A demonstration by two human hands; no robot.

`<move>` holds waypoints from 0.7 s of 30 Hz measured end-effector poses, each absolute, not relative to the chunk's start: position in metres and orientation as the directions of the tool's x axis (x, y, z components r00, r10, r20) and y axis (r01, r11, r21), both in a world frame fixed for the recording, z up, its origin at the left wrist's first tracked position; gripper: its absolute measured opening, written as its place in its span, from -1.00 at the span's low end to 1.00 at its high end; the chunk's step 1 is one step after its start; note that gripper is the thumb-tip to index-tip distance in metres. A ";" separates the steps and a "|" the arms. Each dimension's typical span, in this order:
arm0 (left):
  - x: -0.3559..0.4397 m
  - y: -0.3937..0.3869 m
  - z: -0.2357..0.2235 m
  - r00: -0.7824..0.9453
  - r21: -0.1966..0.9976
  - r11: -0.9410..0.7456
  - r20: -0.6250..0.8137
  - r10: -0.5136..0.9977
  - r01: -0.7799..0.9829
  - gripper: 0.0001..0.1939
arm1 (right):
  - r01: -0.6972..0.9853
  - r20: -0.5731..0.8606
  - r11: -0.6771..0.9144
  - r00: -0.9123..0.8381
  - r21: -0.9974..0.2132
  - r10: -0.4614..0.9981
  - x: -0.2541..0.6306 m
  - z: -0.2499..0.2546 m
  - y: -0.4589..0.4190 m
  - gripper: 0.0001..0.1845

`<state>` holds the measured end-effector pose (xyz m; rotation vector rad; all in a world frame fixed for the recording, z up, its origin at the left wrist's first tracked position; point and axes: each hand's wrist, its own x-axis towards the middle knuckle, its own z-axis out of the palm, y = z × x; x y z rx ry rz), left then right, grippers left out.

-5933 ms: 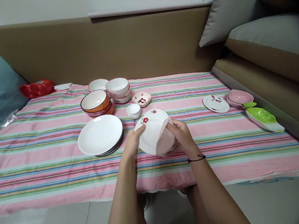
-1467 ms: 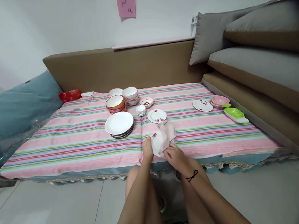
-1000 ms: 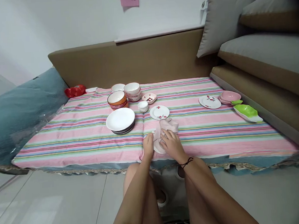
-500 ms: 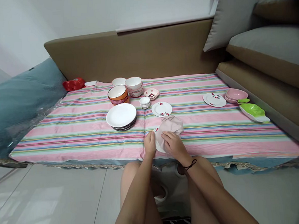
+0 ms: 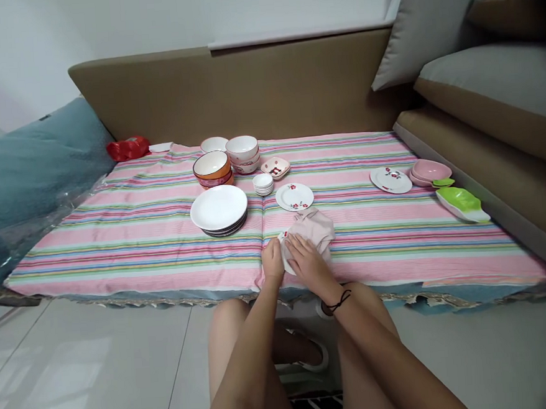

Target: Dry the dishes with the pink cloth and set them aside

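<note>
Near the front edge of the striped cloth, my left hand [image 5: 272, 259] is closed on the left rim of a white plate [image 5: 287, 267] with red flowers. My right hand [image 5: 306, 261] lies over a pale pink cloth [image 5: 319, 227], its fingers stretched flat and pressing it against the plate. The cloth hides most of the plate and bunches out to the right. Just beyond it lies another flowered plate [image 5: 295, 197]. A stack of small white dishes [image 5: 263, 183] stands behind, left of that plate.
To the left are stacked white plates [image 5: 219, 208], orange bowls [image 5: 212, 166] and white bowls [image 5: 242, 149]. A square patterned dish [image 5: 275, 167] sits behind. On the right are a flowered plate [image 5: 390, 181], pink bowls [image 5: 431, 170] and a green leaf-shaped dish [image 5: 462, 204].
My right hand has slid slightly left over the cloth, and its fingers have straightened out. My left hand keeps its hold on the plate's rim. The camera view has shifted a little.
</note>
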<state>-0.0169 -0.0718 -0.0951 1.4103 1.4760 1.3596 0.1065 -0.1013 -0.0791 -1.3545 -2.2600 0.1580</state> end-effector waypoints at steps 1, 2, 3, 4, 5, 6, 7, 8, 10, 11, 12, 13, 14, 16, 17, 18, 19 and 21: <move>-0.017 -0.071 -0.095 -0.187 0.958 -0.127 0.178 0.966 0.257 -0.70 | 0.792 0.327 0.494 -0.389 -0.359 0.861 0.106 -0.078 -0.102 -0.49; -0.017 -0.071 -0.095 -0.189 0.960 -0.122 0.173 0.967 0.254 -0.70 | 0.778 0.307 0.501 -0.405 -0.378 0.861 0.107 -0.077 -0.103 -0.49; -0.017 -0.071 -0.095 -0.189 0.961 -0.118 0.168 0.967 0.250 -0.70 | 0.756 0.296 0.518 -0.428 -0.400 0.854 0.108 -0.075 -0.104 -0.50; -0.018 -0.070 -0.095 -0.190 0.963 -0.113 0.162 0.968 0.246 -0.70 | 0.728 0.294 0.539 -0.453 -0.424 0.842 0.111 -0.073 -0.105 -0.52; -0.018 -0.070 -0.094 -0.189 0.964 -0.109 0.157 0.969 0.241 -0.69 | 0.698 0.297 0.561 -0.475 -0.446 0.828 0.114 -0.071 -0.107 -0.55; -0.019 -0.070 -0.094 -0.186 0.966 -0.107 0.153 0.971 0.236 -0.68 | 0.671 0.306 0.577 -0.490 -0.465 0.816 0.117 -0.069 -0.109 -0.58; -0.019 -0.070 -0.093 -0.182 0.967 -0.106 0.150 0.972 0.231 -0.68 | 0.652 0.315 0.588 -0.497 -0.479 0.808 0.120 -0.068 -0.111 -0.61; -0.020 -0.069 -0.092 -0.177 0.968 -0.106 0.148 0.973 0.226 -0.68 | 0.641 0.324 0.595 -0.501 -0.484 0.803 0.123 -0.067 -0.114 -0.62; -0.020 -0.069 -0.091 -0.169 0.969 -0.110 0.150 0.974 0.221 -0.68 | 0.637 0.324 0.609 -0.517 -0.472 0.792 0.127 -0.066 -0.119 -0.61; -0.021 -0.069 -0.091 -0.165 0.968 -0.114 0.153 0.974 0.222 -0.68 | 0.640 0.313 0.619 -0.536 -0.455 0.784 0.128 -0.067 -0.121 -0.59; -0.021 -0.068 -0.091 -0.163 0.967 -0.119 0.158 0.974 0.223 -0.68 | 0.646 0.295 0.629 -0.557 -0.432 0.776 0.128 -0.067 -0.121 -0.56; -0.021 -0.068 -0.091 -0.160 0.966 -0.125 0.163 0.973 0.226 -0.69 | 0.657 0.274 0.635 -0.575 -0.406 0.771 0.127 -0.067 -0.121 -0.51; -0.021 -0.068 -0.091 -0.157 0.964 -0.131 0.169 0.973 0.230 -0.69 | 0.676 0.255 0.633 -0.581 -0.378 0.773 0.125 -0.068 -0.120 -0.46; -0.021 -0.069 -0.092 -0.148 0.961 -0.140 0.178 0.973 0.238 -0.69 | 0.736 0.241 0.594 -0.543 -0.326 0.805 0.119 -0.069 -0.116 -0.40; -0.021 -0.069 -0.092 -0.144 0.959 -0.143 0.182 0.973 0.243 -0.69 | 0.772 0.247 0.558 -0.502 -0.305 0.829 0.115 -0.071 -0.114 -0.37; -0.020 -0.069 -0.092 -0.142 0.958 -0.145 0.184 0.973 0.249 -0.69 | 0.807 0.258 0.516 -0.453 -0.289 0.853 0.112 -0.072 -0.111 -0.36; -0.020 -0.070 -0.092 -0.141 0.956 -0.145 0.186 0.972 0.256 -0.68 | 0.838 0.271 0.470 -0.401 -0.278 0.875 0.109 -0.074 -0.110 -0.34; -0.020 -0.070 -0.091 -0.140 0.953 -0.143 0.185 0.973 0.269 -0.67 | 0.888 0.301 0.375 -0.293 -0.267 0.907 0.104 -0.078 -0.109 -0.30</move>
